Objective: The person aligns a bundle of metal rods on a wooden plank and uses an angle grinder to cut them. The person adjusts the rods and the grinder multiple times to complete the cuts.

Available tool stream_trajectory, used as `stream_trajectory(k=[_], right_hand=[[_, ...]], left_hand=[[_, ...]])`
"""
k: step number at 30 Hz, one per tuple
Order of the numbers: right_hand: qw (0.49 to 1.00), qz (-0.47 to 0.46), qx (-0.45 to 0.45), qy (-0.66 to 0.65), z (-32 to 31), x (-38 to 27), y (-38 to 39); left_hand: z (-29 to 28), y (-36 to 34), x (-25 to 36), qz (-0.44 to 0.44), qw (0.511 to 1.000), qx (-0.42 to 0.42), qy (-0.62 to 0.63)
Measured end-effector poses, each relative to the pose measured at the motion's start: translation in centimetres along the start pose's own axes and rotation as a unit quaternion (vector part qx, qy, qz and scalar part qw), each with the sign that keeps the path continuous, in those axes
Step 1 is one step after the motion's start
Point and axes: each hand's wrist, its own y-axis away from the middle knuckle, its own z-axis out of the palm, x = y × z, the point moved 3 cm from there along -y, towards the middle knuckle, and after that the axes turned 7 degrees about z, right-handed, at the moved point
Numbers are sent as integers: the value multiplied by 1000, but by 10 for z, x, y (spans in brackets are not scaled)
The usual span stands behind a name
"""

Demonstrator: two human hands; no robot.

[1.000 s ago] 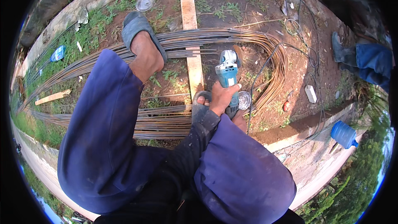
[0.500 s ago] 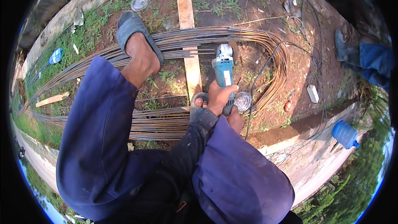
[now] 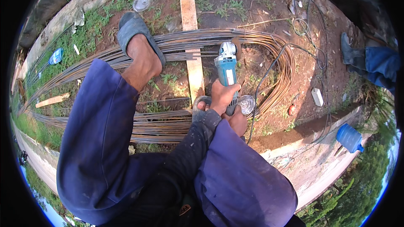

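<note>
A teal angle grinder (image 3: pixel 227 68) with a silver head stands between my hands, its head pointing away from me. My left hand (image 3: pixel 223 96) wraps round its body, thumb lying across the right side. Lower down, my right hand (image 3: pixel 237 122) grips the rear end, partly hidden behind my right knee. The brownish cutting disc (image 3: pixel 238 48) on the head's right side is at the far run of a bent bundle of rusty steel bars (image 3: pixel 252 36). Exact contact between disc and bar is too small to tell. Several straight bar ends reach toward the head from the left.
My left sandalled foot (image 3: pixel 141 44) rests on the bars. A wooden plank (image 3: pixel 188 6) lies under them. The dark power cable (image 3: pixel 269 68) crosses the loop. Another person's boot (image 3: pixel 350 50) is at the right. A blue water jug (image 3: pixel 349 137) lies beyond the concrete edge.
The grinder's head has shifted slightly away from me and to the left, with both hands still on it. The bars beside it have barely moved.
</note>
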Motion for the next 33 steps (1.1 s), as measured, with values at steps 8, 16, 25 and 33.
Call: stream_trajectory(k=[8,16,25,33], right_hand=[[1000,-3,-6,1,0,1,2],[1000,-19,-1,-21,-2,-2,-2],[998,-39,9,-49,-13,-15,-2],[995,-54,25,-81,-7,-11,-2]], left_hand=[[-1,1,-3,-5,1000,-6,-2],[0,-3,3,2,1000,-8,-13],[0,-5,9,19,1000,-4,-22],[1,-1,6,43,999,-10,4]])
